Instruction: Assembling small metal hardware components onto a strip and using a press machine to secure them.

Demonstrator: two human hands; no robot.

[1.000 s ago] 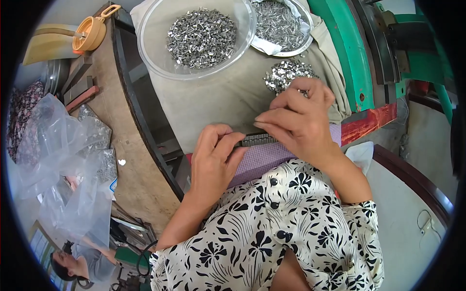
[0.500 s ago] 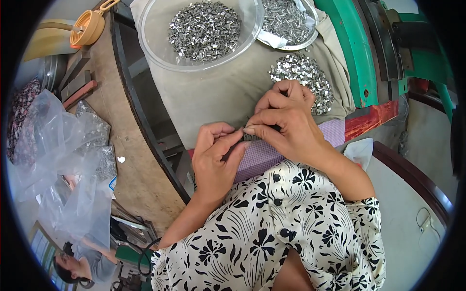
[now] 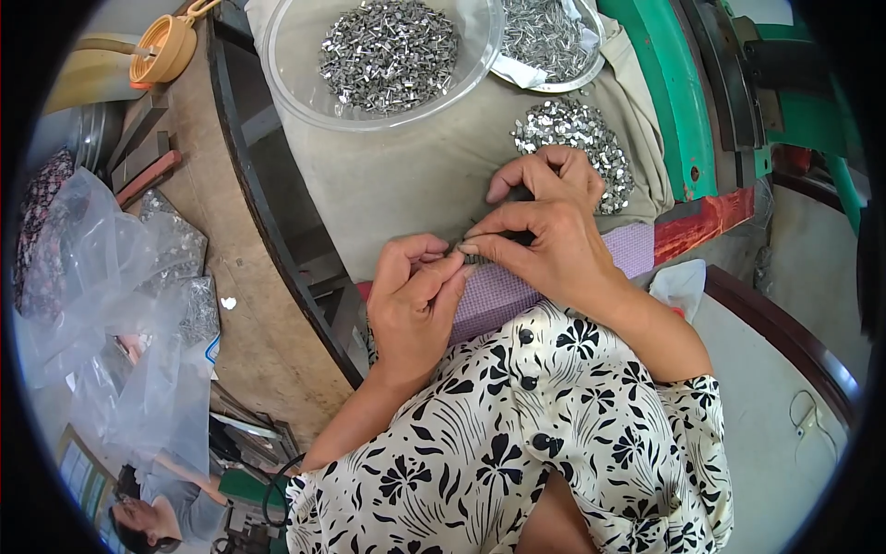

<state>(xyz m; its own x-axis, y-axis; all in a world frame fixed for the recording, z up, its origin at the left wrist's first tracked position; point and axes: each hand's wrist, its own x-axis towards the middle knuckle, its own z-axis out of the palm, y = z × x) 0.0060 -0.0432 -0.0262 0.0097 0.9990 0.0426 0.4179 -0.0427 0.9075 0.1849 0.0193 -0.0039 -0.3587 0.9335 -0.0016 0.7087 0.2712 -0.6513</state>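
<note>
My left hand (image 3: pixel 406 305) and my right hand (image 3: pixel 558 235) meet fingertip to fingertip over the edge of a lilac checked cloth (image 3: pixel 489 300). Both pinch with thumb and forefinger at a small dark-grey metal piece (image 3: pixel 470 259), mostly hidden by the fingertips. The right hand's other fingers curl above the cloth, near a loose heap of small shiny metal pieces (image 3: pixel 604 166). Beyond stands a clear plastic bowl (image 3: pixel 286 109) holding many short metal pieces. A round metal dish (image 3: pixel 561 90) beside it holds thin metal pins and white paper.
An olive-grey cloth (image 3: pixel 360 185) covers the work surface. Green machinery (image 3: pixel 678 111) stands at the right. On the left, a wooden table (image 3: pixel 249 323) carries clear plastic bags (image 3: pixel 138 305) and an orange cup-like holder (image 3: pixel 166 48). Another person (image 3: pixel 152 522) is at the lower left.
My right hand has shifted slightly left and closer to the left fingertips. The left hand stays nearly in place. The person at the lower left has lowered their head slightly.
</note>
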